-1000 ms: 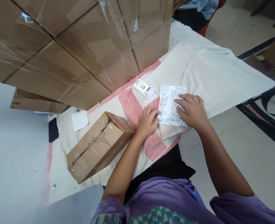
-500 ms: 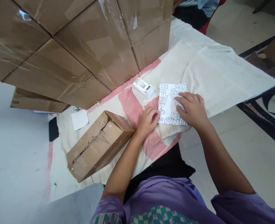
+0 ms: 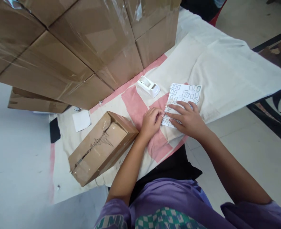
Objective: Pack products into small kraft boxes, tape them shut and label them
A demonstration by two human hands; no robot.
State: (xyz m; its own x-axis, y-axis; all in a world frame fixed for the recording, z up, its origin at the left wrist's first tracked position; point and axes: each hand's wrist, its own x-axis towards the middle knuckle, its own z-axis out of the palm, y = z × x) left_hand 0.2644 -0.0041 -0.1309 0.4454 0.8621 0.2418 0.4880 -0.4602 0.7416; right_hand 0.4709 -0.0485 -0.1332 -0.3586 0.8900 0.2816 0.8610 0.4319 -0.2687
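A white sheet of paper (image 3: 177, 89) marked with many small outlined rectangles lies tilted on the cloth. My right hand (image 3: 185, 119) rests on its lower half, fingers spread and flat, covering much of the sheet. At the paper's left edge is my left hand (image 3: 152, 122), thumb and fingertips pinched together. What is between them is too small to make out. A shiny clear bit, perhaps tape, shows at the paper's edge by the fingertips. Just beyond the hands stands a white tape dispenser (image 3: 148, 86).
Stacked, taped cardboard boxes (image 3: 87, 41) rise at the back left. A worn carton (image 3: 102, 148) sits beside my left forearm. Farther left lie a white paper square (image 3: 81, 121) and a black flat object (image 3: 55, 130). The cloth-covered table (image 3: 221, 70) narrows to a corner at right.
My right hand has moved left and down across the paper, its fingers now near my left hand. The sheet has turned slightly clockwise. My left hand stays pinched at its edge.
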